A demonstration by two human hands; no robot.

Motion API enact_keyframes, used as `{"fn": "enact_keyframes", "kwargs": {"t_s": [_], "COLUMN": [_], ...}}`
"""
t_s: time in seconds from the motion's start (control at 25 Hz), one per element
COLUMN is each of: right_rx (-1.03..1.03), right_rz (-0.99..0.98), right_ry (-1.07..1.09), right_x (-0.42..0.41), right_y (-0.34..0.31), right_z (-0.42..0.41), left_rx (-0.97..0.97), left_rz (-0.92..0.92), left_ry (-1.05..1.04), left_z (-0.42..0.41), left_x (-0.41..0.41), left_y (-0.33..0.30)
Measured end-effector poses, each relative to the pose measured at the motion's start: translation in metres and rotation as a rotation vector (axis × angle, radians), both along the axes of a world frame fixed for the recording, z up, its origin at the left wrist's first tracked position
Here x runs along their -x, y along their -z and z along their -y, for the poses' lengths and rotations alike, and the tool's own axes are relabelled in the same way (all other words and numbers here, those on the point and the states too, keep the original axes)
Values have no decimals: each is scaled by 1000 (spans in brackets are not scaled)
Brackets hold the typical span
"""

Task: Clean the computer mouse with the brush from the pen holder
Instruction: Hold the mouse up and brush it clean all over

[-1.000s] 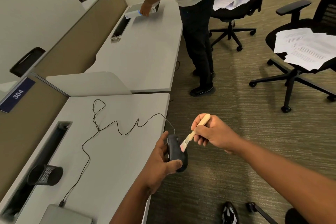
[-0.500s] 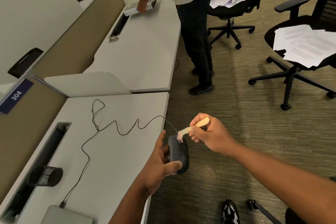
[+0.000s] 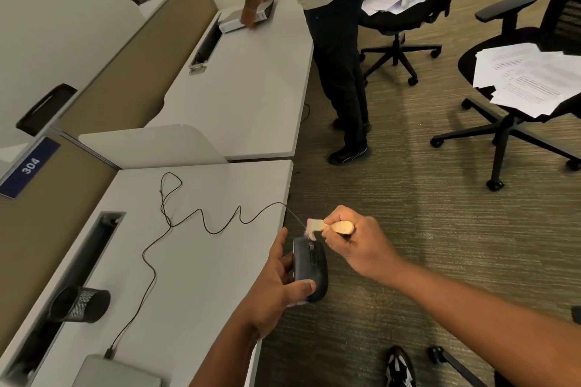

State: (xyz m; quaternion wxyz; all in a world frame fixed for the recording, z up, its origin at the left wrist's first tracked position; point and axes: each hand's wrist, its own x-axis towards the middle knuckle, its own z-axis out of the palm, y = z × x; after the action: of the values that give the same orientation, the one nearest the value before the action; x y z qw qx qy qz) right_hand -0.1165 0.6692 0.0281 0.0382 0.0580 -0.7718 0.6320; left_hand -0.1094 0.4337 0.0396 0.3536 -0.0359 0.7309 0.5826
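Observation:
My left hand point(image 3: 276, 287) grips a black wired computer mouse point(image 3: 309, 267) just past the desk's right edge, over the carpet. My right hand point(image 3: 355, 242) holds a small wooden-handled brush point(image 3: 330, 226), its pale bristles touching the front end of the mouse near the scroll wheel. The mouse's thin black cable point(image 3: 188, 223) snakes back across the white desk point(image 3: 176, 276). A black mesh pen holder point(image 3: 80, 303) lies on its side near the desk's left slot.
A grey laptop corner point(image 3: 116, 372) sits at the desk's near edge. Another person point(image 3: 327, 25) stands at the far desk handling a white box. Two black office chairs point(image 3: 518, 97) with loose papers stand on the carpet to the right.
The brush has swept from the mouse's middle up to its front end, its handle now lying more level. My left hand has kept its hold on the mouse.

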Motion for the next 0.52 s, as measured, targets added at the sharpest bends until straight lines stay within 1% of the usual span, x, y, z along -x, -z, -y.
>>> {"fn": "enact_keyframes", "kwargs": {"t_s": [0.08,0.2,0.4,0.52], "right_rx": [-24,23,293,357], "right_rz": [-4,34,272,390], "right_ry": [21,75,97,12], "right_x": [0,1,10,12], "right_y": [-2,-8,-27,-33], "right_z": [0,-4,-20,-23], "left_rx": [-7,-1,-7,20], "left_rz": [-2,-19,-19,-30], "left_ry": [0,3,-5,9], "left_z": [0,1,1,-1], "left_x": [0,0,1,1], "left_y": [2,3,0,-1]}}
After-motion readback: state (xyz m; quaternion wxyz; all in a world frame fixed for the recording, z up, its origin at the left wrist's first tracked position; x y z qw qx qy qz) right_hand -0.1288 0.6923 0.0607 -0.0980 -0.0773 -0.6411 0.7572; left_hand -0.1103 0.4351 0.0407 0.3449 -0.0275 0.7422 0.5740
